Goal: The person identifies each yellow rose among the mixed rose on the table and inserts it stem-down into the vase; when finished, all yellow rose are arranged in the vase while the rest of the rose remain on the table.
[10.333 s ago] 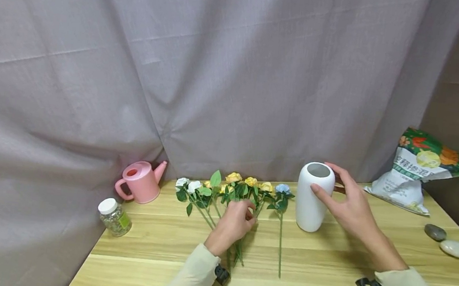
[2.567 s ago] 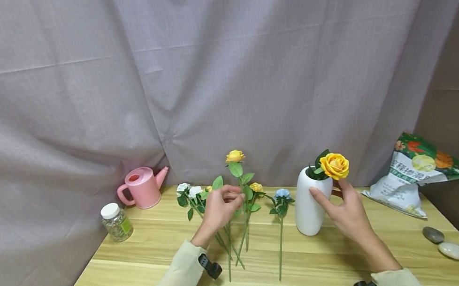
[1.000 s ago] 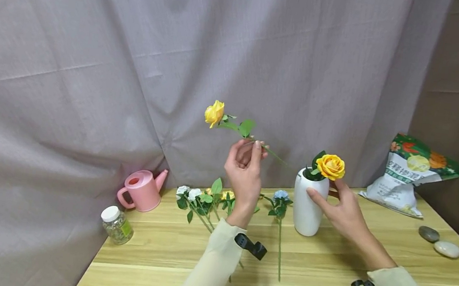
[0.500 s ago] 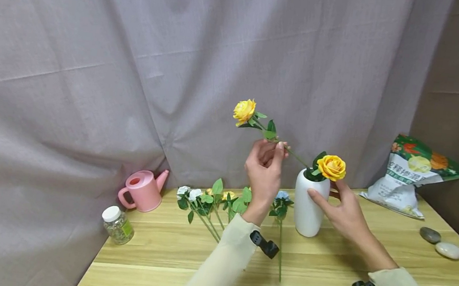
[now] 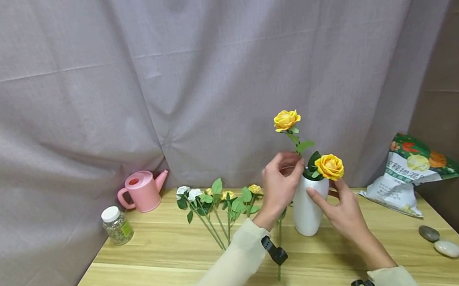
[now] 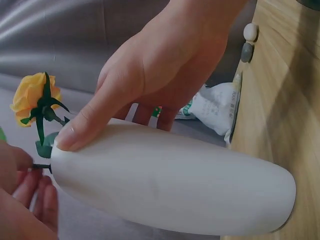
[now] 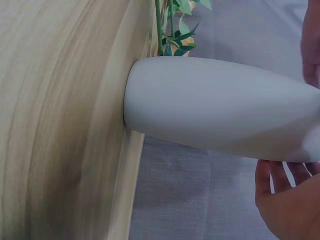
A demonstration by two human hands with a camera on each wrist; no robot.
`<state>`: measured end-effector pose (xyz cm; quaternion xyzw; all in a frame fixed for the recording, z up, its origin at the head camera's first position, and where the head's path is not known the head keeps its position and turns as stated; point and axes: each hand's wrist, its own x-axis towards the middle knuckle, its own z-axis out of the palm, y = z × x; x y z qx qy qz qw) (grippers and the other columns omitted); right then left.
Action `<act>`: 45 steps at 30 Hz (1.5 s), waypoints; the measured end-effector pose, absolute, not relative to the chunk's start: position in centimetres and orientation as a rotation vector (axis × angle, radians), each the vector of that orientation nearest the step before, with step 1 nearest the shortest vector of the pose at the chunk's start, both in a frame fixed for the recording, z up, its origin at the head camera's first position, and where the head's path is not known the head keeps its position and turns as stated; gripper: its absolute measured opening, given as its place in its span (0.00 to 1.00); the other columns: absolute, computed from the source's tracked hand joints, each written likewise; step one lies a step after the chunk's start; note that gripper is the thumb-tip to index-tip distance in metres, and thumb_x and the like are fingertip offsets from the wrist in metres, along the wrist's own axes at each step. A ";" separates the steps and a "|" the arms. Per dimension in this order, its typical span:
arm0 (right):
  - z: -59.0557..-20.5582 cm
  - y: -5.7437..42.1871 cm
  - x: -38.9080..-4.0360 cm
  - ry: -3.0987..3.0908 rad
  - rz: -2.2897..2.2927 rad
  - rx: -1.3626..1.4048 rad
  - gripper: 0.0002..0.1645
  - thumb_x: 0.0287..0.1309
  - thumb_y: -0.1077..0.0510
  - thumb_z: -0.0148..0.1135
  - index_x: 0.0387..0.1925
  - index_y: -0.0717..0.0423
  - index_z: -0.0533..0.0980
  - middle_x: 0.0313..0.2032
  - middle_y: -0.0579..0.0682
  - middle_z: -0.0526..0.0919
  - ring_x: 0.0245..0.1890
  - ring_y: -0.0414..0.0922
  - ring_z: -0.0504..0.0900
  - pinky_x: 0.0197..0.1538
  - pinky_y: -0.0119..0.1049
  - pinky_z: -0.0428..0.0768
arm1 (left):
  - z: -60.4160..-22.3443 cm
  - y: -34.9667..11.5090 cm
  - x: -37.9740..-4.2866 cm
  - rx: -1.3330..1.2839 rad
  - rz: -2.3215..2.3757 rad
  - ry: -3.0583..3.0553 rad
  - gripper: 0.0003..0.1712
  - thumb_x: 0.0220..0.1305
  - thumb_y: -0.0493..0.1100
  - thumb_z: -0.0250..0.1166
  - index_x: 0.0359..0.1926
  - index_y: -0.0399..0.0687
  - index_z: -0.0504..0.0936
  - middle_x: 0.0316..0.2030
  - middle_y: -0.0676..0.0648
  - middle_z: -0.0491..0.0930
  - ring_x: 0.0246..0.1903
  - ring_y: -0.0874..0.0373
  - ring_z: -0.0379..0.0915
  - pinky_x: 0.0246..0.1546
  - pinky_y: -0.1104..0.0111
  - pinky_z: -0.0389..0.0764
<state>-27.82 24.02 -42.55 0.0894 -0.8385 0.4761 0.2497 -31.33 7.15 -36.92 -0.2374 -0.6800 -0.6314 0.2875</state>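
Note:
The white vase (image 5: 308, 208) stands upright on the wooden table. My right hand (image 5: 346, 213) grips it near the rim, thumb in front and fingers behind. One yellow rose (image 5: 329, 167) sits in the vase, its bloom leaning right over the rim. Between the thumb and fingers of my left hand (image 5: 281, 179), the stem of a second yellow rose (image 5: 287, 121) is pinched just above the vase mouth. In the left wrist view this dark stem (image 6: 42, 166) reaches the rim; its lower end is hidden inside the vase.
White roses (image 5: 189, 193) and yellow roses (image 5: 255, 189) lie on the table left of the vase. A pink watering can (image 5: 142, 190) and a lidded jar (image 5: 117, 227) stand at the left. Two stones (image 5: 448, 249) and a printed bag (image 5: 404, 177) are at the right.
One yellow rose has gone into the vase. My left hand has lifted a second from the table, carried it right and tilted its stem into the mouth. My right hand keeps holding the vase.

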 end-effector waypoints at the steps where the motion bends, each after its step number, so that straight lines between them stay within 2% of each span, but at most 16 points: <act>1: -42.6 24.0 -27.8 -2.282 1.295 0.242 0.40 0.62 0.43 0.68 0.71 0.48 0.64 0.63 0.58 0.75 0.58 0.58 0.78 0.57 0.56 0.76 | -37.0 7.2 -31.4 -0.617 -1.687 -1.843 0.07 0.67 0.46 0.68 0.43 0.53 0.84 0.37 0.54 0.88 0.37 0.66 0.84 0.42 0.73 0.86; 6: -42.6 23.9 -27.8 -2.294 1.302 0.239 0.41 0.63 0.42 0.67 0.72 0.49 0.63 0.64 0.60 0.75 0.58 0.59 0.77 0.57 0.60 0.77 | -37.5 7.3 -31.9 -0.530 -1.658 -1.942 0.08 0.66 0.49 0.69 0.41 0.53 0.87 0.35 0.55 0.89 0.34 0.71 0.83 0.39 0.77 0.84; 9: -42.5 23.9 -27.8 -2.292 1.304 0.243 0.41 0.63 0.42 0.67 0.72 0.48 0.63 0.64 0.59 0.75 0.59 0.58 0.77 0.58 0.58 0.77 | -37.6 7.3 -32.0 -0.490 -1.636 -1.967 0.10 0.66 0.53 0.68 0.42 0.55 0.89 0.35 0.57 0.89 0.34 0.71 0.83 0.38 0.78 0.83; 17: -42.4 23.9 -27.7 -2.296 1.286 0.237 0.41 0.62 0.42 0.68 0.72 0.46 0.63 0.64 0.56 0.75 0.59 0.55 0.77 0.56 0.44 0.77 | -37.8 7.4 -31.9 -0.492 -1.664 -1.955 0.14 0.67 0.58 0.66 0.47 0.59 0.88 0.38 0.59 0.89 0.37 0.70 0.84 0.39 0.76 0.85; 21: -42.4 24.0 -27.7 -2.288 1.286 0.245 0.41 0.62 0.43 0.68 0.72 0.45 0.63 0.64 0.55 0.75 0.58 0.54 0.78 0.53 0.28 0.75 | -37.6 7.5 -31.8 -0.524 -1.678 -1.954 0.14 0.67 0.57 0.66 0.47 0.58 0.88 0.39 0.59 0.88 0.37 0.70 0.83 0.40 0.76 0.84; 23: -42.4 24.0 -27.7 -2.287 1.284 0.250 0.41 0.62 0.43 0.68 0.72 0.45 0.63 0.64 0.55 0.75 0.59 0.54 0.77 0.52 0.23 0.73 | -37.6 7.5 -31.8 -0.540 -1.668 -1.969 0.13 0.67 0.55 0.67 0.47 0.57 0.88 0.39 0.59 0.88 0.37 0.71 0.82 0.40 0.78 0.84; 25: -42.4 24.0 -27.7 -2.291 1.282 0.250 0.41 0.62 0.43 0.68 0.72 0.46 0.63 0.64 0.55 0.75 0.59 0.55 0.77 0.54 0.27 0.74 | -37.6 7.5 -31.7 -0.552 -1.658 -1.982 0.11 0.67 0.53 0.68 0.46 0.56 0.88 0.39 0.58 0.89 0.36 0.72 0.83 0.39 0.79 0.83; 30: -42.5 24.0 -27.7 -2.298 1.292 0.242 0.41 0.62 0.42 0.68 0.71 0.49 0.63 0.64 0.57 0.74 0.59 0.56 0.77 0.58 0.52 0.77 | -37.8 7.5 -31.6 -0.563 -1.630 -2.028 0.10 0.65 0.53 0.69 0.44 0.58 0.90 0.41 0.58 0.89 0.33 0.72 0.83 0.35 0.80 0.83; 33: -42.5 24.0 -27.7 -2.292 1.302 0.246 0.41 0.62 0.42 0.67 0.71 0.50 0.63 0.64 0.57 0.74 0.60 0.56 0.76 0.59 0.56 0.77 | -38.1 7.2 -31.6 -0.577 -1.622 -2.038 0.11 0.66 0.55 0.68 0.45 0.59 0.90 0.41 0.59 0.88 0.34 0.72 0.83 0.36 0.79 0.83; 36: -42.5 24.0 -27.7 -2.287 1.293 0.249 0.41 0.62 0.42 0.68 0.71 0.48 0.64 0.64 0.55 0.75 0.60 0.55 0.77 0.59 0.51 0.77 | -38.6 6.5 -31.6 -0.589 -1.625 -2.027 0.12 0.68 0.55 0.66 0.45 0.60 0.89 0.40 0.60 0.88 0.36 0.72 0.83 0.37 0.78 0.84; 40: -42.5 23.9 -27.8 -2.271 1.283 0.257 0.40 0.61 0.43 0.69 0.70 0.46 0.65 0.63 0.54 0.76 0.59 0.52 0.77 0.56 0.30 0.77 | -39.5 4.4 -32.0 -0.565 -1.626 -2.018 0.11 0.69 0.55 0.65 0.45 0.61 0.89 0.39 0.61 0.88 0.38 0.69 0.83 0.40 0.73 0.85; 43: -42.5 23.9 -27.8 -2.262 1.289 0.253 0.39 0.61 0.43 0.69 0.69 0.45 0.66 0.62 0.54 0.77 0.58 0.50 0.78 0.51 0.18 0.73 | -40.3 2.4 -32.5 -0.522 -1.614 -2.027 0.11 0.68 0.58 0.65 0.44 0.63 0.88 0.37 0.60 0.88 0.37 0.67 0.83 0.41 0.68 0.86; 45: -42.6 23.9 -27.8 -2.266 1.291 0.246 0.38 0.61 0.43 0.69 0.69 0.45 0.66 0.62 0.54 0.77 0.58 0.50 0.78 0.51 0.19 0.74 | -40.9 0.9 -32.9 -0.477 -1.599 -2.041 0.11 0.66 0.60 0.66 0.42 0.65 0.88 0.36 0.59 0.87 0.37 0.66 0.83 0.40 0.67 0.87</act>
